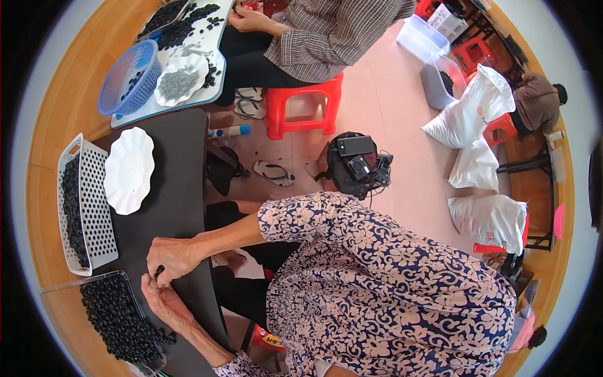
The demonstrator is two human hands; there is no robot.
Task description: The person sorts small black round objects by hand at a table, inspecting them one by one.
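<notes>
Pale pink floor (389, 113) fills the middle of the room, and a dark surface (179, 188) runs along the left side, where both hands work at its near end. The right hand (174, 256) comes in on a bare forearm that is stretched almost straight from a flowered sleeve. Its knuckles are up, its fingers are bent down, and its grip is closed on a small black piece (159, 271) pinched at the fingertips. The left hand (158, 296) lies just below it. Its forearm rises from the lower edge, its palm is turned partly up and its fingers are curled loosely toward the piece. Whether this grip holds anything I cannot tell. Just beside the left hand stands a clear tray (139, 295) heaped with small black pieces. Farther along the surface are a white perforated basket (94, 188), also with black pieces, and a white scalloped plate (129, 169). Well apart, another person in a checked shirt (333, 31) sits on a red stool (304, 103) beside a blue basket (129, 78). White sacks (471, 113) lie on the floor at the right.
</notes>
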